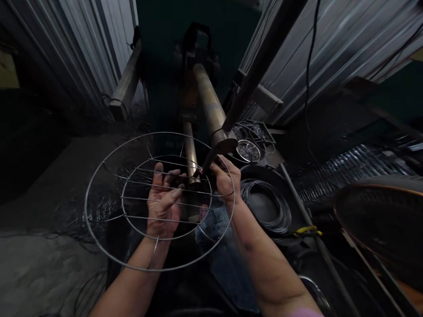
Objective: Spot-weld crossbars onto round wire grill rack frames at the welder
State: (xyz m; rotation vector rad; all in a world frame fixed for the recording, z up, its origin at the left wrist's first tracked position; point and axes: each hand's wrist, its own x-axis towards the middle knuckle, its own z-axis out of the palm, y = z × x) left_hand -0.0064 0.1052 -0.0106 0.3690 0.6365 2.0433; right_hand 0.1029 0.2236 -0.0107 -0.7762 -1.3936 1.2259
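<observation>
A round wire rack (86, 195), made of two concentric rings with straight cross wires and short spokes, is held level in front of me. My right hand (227, 180) is closed at its right side, by the inner ring, close to a machine's metal tip (206, 163). Below the cross wires is my left hand (164, 207), palm up, with thumb and fingers apart and slightly bent. Beneath the rack, the lower metal rod (190, 148) of the machine ends near my left fingertips. The thick upper cylinder (210, 103) stands above and behind.
A coil of wire (267, 206) lies to the right, near yellow-handled pliers (308, 231). Behind it is a round container (248, 151) of small metal pieces. Stacked wire parts (336, 172) and a large dark round object (386, 220) stand farther right. Loose wire (91, 210) lies left.
</observation>
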